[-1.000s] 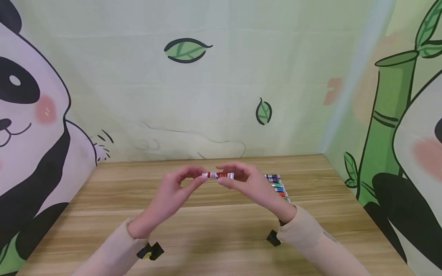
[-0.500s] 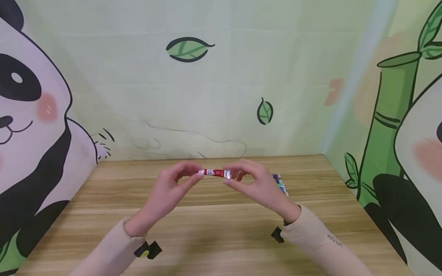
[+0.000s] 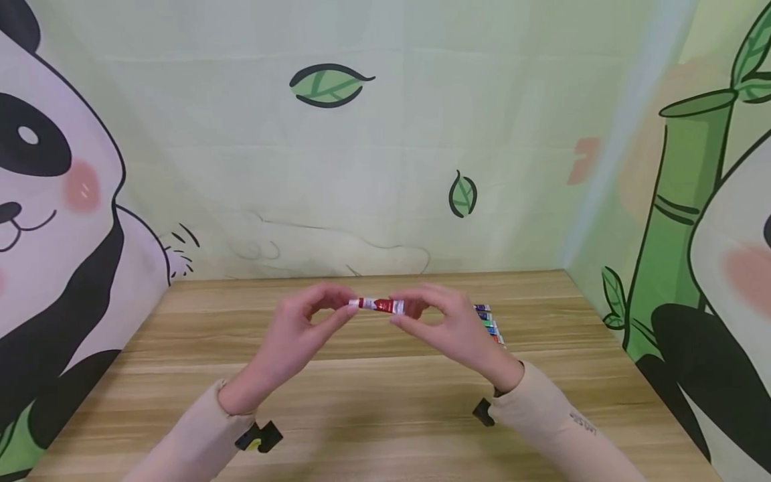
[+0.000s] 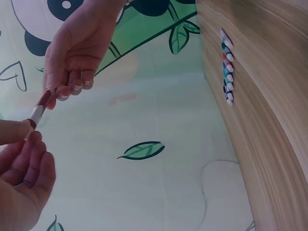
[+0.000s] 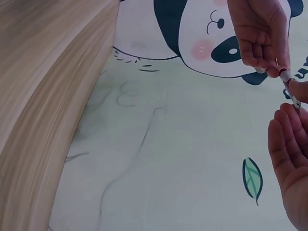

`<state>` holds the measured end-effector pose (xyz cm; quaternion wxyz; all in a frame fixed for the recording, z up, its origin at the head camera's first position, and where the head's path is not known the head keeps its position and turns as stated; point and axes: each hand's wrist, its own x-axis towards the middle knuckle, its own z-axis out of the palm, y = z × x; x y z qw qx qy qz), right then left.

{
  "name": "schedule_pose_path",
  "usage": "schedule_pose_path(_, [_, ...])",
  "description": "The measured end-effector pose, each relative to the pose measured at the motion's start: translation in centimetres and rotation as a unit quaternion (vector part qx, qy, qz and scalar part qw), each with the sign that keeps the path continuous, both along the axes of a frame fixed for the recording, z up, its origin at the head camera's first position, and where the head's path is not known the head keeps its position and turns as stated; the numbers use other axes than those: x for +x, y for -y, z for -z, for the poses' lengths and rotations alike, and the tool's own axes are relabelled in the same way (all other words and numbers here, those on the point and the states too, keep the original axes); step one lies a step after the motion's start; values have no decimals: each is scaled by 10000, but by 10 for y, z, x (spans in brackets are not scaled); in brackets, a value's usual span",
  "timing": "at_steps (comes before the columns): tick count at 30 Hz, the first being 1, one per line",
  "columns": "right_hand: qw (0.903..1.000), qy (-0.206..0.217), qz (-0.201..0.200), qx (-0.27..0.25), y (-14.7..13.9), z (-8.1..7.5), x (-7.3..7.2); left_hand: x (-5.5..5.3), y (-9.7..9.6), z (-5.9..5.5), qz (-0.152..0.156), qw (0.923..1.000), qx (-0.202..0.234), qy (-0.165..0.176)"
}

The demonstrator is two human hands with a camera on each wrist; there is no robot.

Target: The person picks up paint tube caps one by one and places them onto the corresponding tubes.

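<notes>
A small red and white paint tube (image 3: 378,305) is held level above the table, between both hands. My left hand (image 3: 301,328) pinches its cap end between thumb and fingers. At the flat crimped end, my right hand (image 3: 442,321) holds the tube with thumb and forefinger. In the left wrist view the tube (image 4: 39,109) runs slanting from one hand to the other, its ends covered by fingers. The right wrist view shows only a short piece of the tube (image 5: 290,87), partly hidden by the right thumb.
Several other paint tubes (image 3: 484,308) lie in a row on the wooden table (image 3: 385,395), partly hidden behind the right hand. The left wrist view shows the row of tubes (image 4: 227,67) more fully. A printed panda cloth (image 3: 391,147) hangs behind and beside the table.
The right hand has shifted slightly right, its thumb and forefinger now further out at the crimped end, so more of the red label shows. It hides more of the tube row than before.
</notes>
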<state>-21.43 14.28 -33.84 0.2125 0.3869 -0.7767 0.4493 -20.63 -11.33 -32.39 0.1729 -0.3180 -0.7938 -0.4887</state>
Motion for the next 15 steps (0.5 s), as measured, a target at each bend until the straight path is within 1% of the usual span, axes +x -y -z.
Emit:
schedule_pose_path(3, [9974, -711, -15, 126, -1, 1, -3, 0, 1, -1, 54, 9969, 24, 789])
schedule_pose_path(5, [9928, -1179, -63, 208, -2, 1, -5, 0, 2, -2, 84, 9914, 33, 1305])
schedule_pose_path(7, [9872, -1565, -120, 292, -2, 1, -7, -1, 3, -2, 129, 9851, 50, 1716])
schedule_pose_path(9, [9822, -1841, -128, 356, -2, 2, -8, -2, 3, -2, 205, 9794, 87, 2006])
schedule_pose_path(11, [9788, -2006, -100, 400, -2, 3, -9, -3, 3, -1, 268, 9749, 141, 2204])
schedule_pose_path(13, [9772, -2082, -66, 409, -1, 4, -9, -4, 2, 0, 306, 9718, 185, 2333])
schedule_pose_path(15, [9777, -2060, -59, 402, -1, 5, -10, -4, 1, 1, 282, 9719, 192, 2329])
